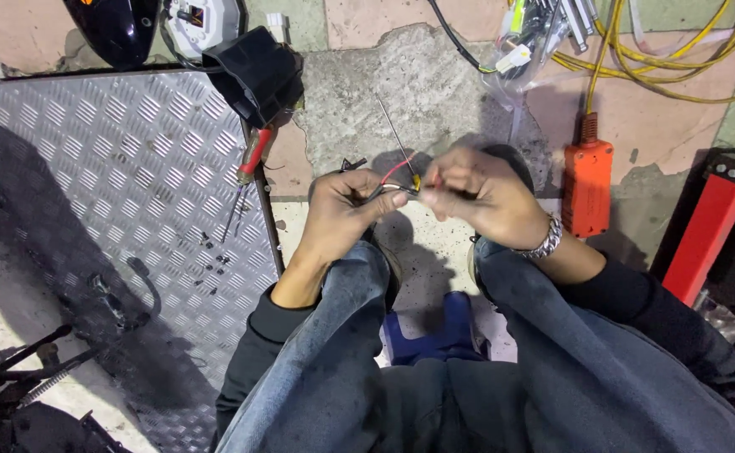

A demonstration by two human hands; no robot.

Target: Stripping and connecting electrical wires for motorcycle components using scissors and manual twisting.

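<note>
Shiny embossed metal tread plate (116,159), rough cracked concrete floor (435,92), glossy orange plastic box (587,186), worn matt denim jeans (552,369), polished metal bracelet (545,242), plastic-coated yellow cables (678,59).

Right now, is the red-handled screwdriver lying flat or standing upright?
Lying flat. The red-handled screwdriver rests lengthwise on the checkered metal plate, tip toward the person, touched by neither hand.

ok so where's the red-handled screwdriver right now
In the head view, the red-handled screwdriver lies on the floor left of the left hand, along the right edge of the metal tread plate, just below a black bag.
</note>
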